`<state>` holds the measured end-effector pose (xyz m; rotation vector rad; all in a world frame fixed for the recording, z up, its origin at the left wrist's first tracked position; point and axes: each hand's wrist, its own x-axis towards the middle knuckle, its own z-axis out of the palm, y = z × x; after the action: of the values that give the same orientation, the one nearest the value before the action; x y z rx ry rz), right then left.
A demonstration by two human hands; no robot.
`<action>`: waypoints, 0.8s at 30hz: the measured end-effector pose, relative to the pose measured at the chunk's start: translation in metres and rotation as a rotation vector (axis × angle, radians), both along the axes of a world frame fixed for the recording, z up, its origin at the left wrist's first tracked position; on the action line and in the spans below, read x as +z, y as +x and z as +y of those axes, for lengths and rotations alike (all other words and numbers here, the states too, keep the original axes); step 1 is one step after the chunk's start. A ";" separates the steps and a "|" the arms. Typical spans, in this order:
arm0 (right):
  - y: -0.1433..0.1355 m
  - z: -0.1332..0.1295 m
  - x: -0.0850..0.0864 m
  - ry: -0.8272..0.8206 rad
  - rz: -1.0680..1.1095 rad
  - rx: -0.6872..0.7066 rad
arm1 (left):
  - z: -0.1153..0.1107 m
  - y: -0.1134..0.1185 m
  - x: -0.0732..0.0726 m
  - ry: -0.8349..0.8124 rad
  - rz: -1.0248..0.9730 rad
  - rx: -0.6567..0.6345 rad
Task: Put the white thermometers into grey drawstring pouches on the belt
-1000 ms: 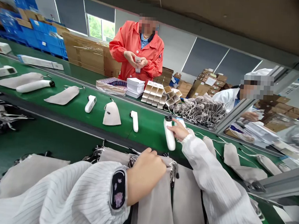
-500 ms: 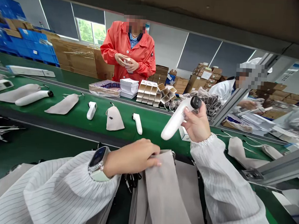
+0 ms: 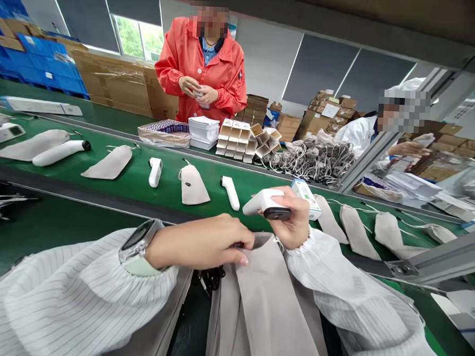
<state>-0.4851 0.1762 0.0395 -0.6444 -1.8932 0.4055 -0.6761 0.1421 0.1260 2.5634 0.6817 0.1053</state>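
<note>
My right hand (image 3: 293, 218) is closed round a white infrared thermometer (image 3: 262, 201), its black end turned toward me. The thermometer is held just above the mouth of a grey drawstring pouch (image 3: 279, 302). My left hand (image 3: 214, 243), with a watch on the wrist, pinches the upper left edge of that pouch. The pouch lies on a stack of similar grey pouches in front of me. On the green conveyor belt (image 3: 164, 208) beyond, a white thermometer (image 3: 230, 192), a small pouch (image 3: 193, 184) and another thermometer (image 3: 155, 172) lie apart from each other.
A white and blue box (image 3: 306, 197) and several pouches (image 3: 358, 232) lie on the belt at right. A metal post (image 3: 391, 127) rises on the right. Across the belt, a person in a red jacket (image 3: 203, 70) stands behind open cartons (image 3: 234, 138) and stacked papers (image 3: 203, 131).
My right hand has lowered toward the pouch and turned the thermometer, so its black end faces me. My left hand keeps its pinch. Items on the belt have shifted right in view.
</note>
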 end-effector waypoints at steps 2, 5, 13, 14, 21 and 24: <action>0.000 0.001 -0.006 -0.076 -0.056 0.001 | 0.001 -0.002 0.001 -0.044 -0.026 -0.010; 0.001 0.003 -0.002 -0.040 -0.027 -0.015 | 0.001 -0.002 0.000 -0.120 -0.047 -0.034; 0.019 -0.001 0.070 -0.233 0.539 -0.171 | 0.010 0.001 -0.005 -0.106 -0.132 0.106; 0.019 0.000 0.071 -0.307 0.564 -0.130 | 0.010 0.002 -0.006 -0.097 -0.157 0.106; 0.011 0.003 0.058 -0.750 0.550 0.100 | 0.009 0.008 -0.014 -0.126 -0.352 0.224; 0.006 0.001 0.057 -0.719 0.624 0.098 | 0.010 0.010 -0.018 -0.212 -0.434 0.281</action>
<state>-0.4790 0.1769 0.0964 -0.7692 -1.1567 1.2268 -0.6660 0.1525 0.1077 2.1284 0.8228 0.6260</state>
